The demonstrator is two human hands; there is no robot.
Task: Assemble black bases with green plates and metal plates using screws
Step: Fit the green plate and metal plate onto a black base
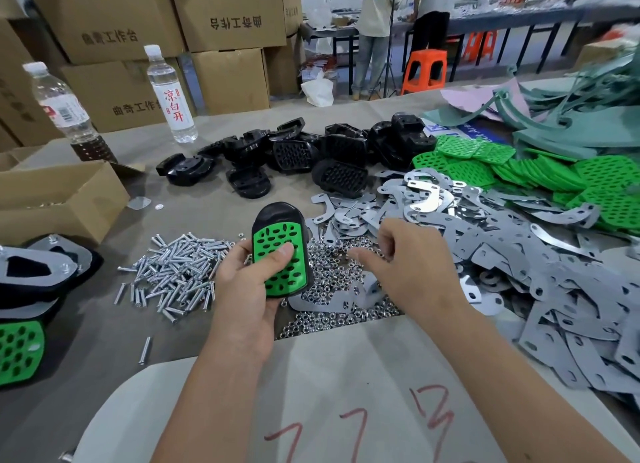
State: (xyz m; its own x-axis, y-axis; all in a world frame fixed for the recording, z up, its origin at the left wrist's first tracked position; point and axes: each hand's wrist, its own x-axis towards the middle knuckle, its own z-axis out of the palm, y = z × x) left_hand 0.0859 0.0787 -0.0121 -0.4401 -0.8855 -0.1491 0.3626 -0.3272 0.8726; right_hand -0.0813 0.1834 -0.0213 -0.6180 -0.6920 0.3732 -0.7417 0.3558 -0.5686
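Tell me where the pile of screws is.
The screws lie on the table, left of the left hand, between it and the cardboard box.

Glossy black plastic base (277,216)

a black base (277,216) is fitted with a bright green plate (282,265) patterned with rows of oval holes. at 12 o'clock a heap of glossy black bases (311,154) is seen, some gridded with holes. at 2 o'clock, green plates (540,171) with the same holed pattern are piled. silver-grey metal plates (502,254) are spread at 3 o'clock. shiny silver screws (173,272) lie at 9 o'clock, and silver nuts (332,272) at centre. brown cardboard boxes (221,12) printed with black characters are stacked at 11 o'clock. red marks are scrawled on a pale grey sheet (311,393) at 6 o'clock. an orange stool (424,71) stands at 1 o'clock.
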